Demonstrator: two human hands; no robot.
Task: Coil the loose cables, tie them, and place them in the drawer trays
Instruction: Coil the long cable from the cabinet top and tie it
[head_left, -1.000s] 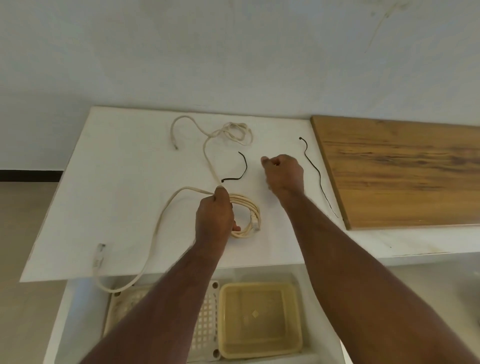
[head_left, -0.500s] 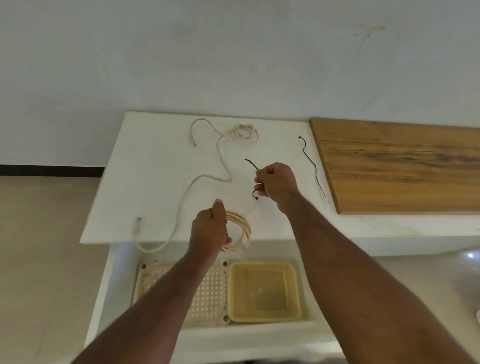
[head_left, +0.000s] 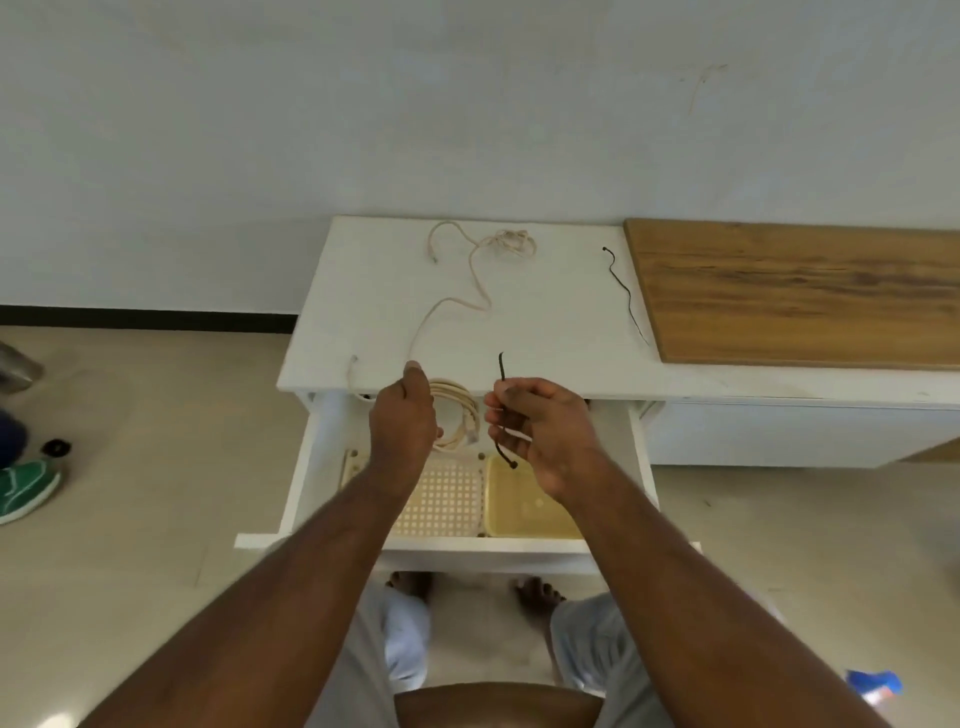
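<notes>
Nearest, above the open drawer (head_left: 306, 467), the left hand (head_left: 404, 415) grasps a coil (head_left: 457, 415) of cream cable, fingers curled around its stacked loops, while the right hand (head_left: 540, 431) pinches a thin black tie (head_left: 503, 410) whose upper end pokes above the fingers and whose lower end dangles below the palm. The main risk, as I judge it, is that the coil is only partly wound: a long tail of the same cable (head_left: 457, 306) runs from the left hand back across the white cabinet top (head_left: 545, 332), so tying now would leave slack trailing, and any loosening of the grip could let the springy, round-jacketed loops fan open and spill into the drawer. The tie looks wiry and slim, so it could slip from the pinch or twist badly when threaded one-handed. Below the hands sit two trays: a perforated cream tray (head_left: 447, 499), rigid plastic with a grid of small holes, and beside it a translucent yellowish tub (head_left: 524, 509) with smooth walls. Farther off, the loose cable bunches into a small tangle (head_left: 511, 241) near the wall, which could snag during winding. A second black tie (head_left: 623, 291) lies wavy on the matte top, next to a grained wooden board (head_left: 800, 291).
</notes>
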